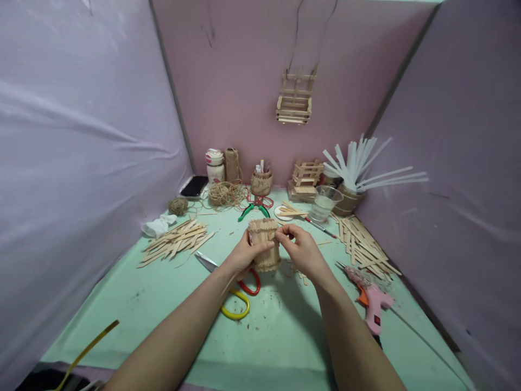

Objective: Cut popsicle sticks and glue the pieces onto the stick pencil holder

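Note:
A small round cup made of wooden craft sticks [264,256], with twine bands near its top and bottom, is held above the middle of the table. My left hand [243,254] grips it from the left, the thumb lying across its front. At its upper right side, my right hand [299,247] has thumb and forefinger pinched together against the wall; whatever is between them is too small to make out. Below the left wrist lie scissors [235,310] with one red and one yellow handle loop, partly covered by the arm.
Craft sticks lie in a left pile [179,241] and a right pile [362,244]. A pink glue gun [376,304] rests at right. Behind are green-handled pliers [255,205], a twine bundle [223,194], a plastic cup of liquid [323,206] and white glue sticks [358,160]. A stick-built swing [295,106] hangs above.

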`<action>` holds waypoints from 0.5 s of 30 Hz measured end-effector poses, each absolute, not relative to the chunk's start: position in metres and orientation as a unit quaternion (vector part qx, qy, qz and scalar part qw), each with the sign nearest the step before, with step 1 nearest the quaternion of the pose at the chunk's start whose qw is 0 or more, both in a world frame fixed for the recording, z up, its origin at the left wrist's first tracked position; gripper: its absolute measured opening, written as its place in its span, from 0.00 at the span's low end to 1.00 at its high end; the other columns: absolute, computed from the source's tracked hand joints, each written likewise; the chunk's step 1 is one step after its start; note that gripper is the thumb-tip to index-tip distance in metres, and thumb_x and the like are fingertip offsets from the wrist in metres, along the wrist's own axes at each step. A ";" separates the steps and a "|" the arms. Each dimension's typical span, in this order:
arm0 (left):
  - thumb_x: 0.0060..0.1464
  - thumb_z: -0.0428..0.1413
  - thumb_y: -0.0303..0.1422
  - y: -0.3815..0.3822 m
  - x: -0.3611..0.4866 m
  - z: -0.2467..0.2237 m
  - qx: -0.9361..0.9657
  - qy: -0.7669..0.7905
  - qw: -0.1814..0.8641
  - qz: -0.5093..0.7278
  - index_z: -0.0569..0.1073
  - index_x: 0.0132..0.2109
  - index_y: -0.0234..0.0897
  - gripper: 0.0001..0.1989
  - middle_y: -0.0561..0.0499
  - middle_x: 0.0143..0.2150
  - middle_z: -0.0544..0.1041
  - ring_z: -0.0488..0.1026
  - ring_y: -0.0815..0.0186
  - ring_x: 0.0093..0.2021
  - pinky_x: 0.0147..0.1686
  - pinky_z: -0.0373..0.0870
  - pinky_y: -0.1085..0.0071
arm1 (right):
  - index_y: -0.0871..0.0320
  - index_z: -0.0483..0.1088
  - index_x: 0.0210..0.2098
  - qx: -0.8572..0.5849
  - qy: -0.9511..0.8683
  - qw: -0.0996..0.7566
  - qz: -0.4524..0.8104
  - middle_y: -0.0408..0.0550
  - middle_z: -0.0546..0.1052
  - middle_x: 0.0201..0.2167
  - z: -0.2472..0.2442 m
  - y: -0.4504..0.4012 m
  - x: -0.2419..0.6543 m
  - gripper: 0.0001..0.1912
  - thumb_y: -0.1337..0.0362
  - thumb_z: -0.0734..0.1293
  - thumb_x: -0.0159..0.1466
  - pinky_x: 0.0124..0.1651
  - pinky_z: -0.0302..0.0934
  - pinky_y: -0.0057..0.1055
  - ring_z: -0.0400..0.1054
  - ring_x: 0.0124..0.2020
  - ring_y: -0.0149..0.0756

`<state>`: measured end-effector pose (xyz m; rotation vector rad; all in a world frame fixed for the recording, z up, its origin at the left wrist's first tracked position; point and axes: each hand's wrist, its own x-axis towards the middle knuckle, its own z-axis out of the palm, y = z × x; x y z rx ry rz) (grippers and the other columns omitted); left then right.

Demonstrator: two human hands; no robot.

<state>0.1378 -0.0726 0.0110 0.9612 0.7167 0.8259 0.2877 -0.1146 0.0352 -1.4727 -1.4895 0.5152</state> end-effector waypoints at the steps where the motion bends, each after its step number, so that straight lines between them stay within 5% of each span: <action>1: 0.38 0.68 0.35 -0.072 0.138 0.011 0.439 0.328 0.746 0.379 0.64 0.55 0.37 0.36 0.41 0.51 0.74 0.75 0.54 0.46 0.44 0.74 0.57 | 0.56 0.69 0.28 -0.603 -0.608 0.471 0.210 0.46 0.75 0.28 0.035 -0.115 0.288 0.09 0.59 0.61 0.60 0.39 0.58 0.34 0.65 0.33 0.38; 15: 0.40 0.67 0.36 -0.072 0.140 0.010 0.441 0.331 0.742 0.383 0.65 0.54 0.37 0.34 0.41 0.49 0.75 0.75 0.55 0.43 0.39 0.76 0.59 | 0.56 0.70 0.28 -0.609 -0.599 0.476 0.210 0.46 0.75 0.28 0.035 -0.116 0.286 0.09 0.60 0.61 0.59 0.39 0.58 0.34 0.65 0.33 0.38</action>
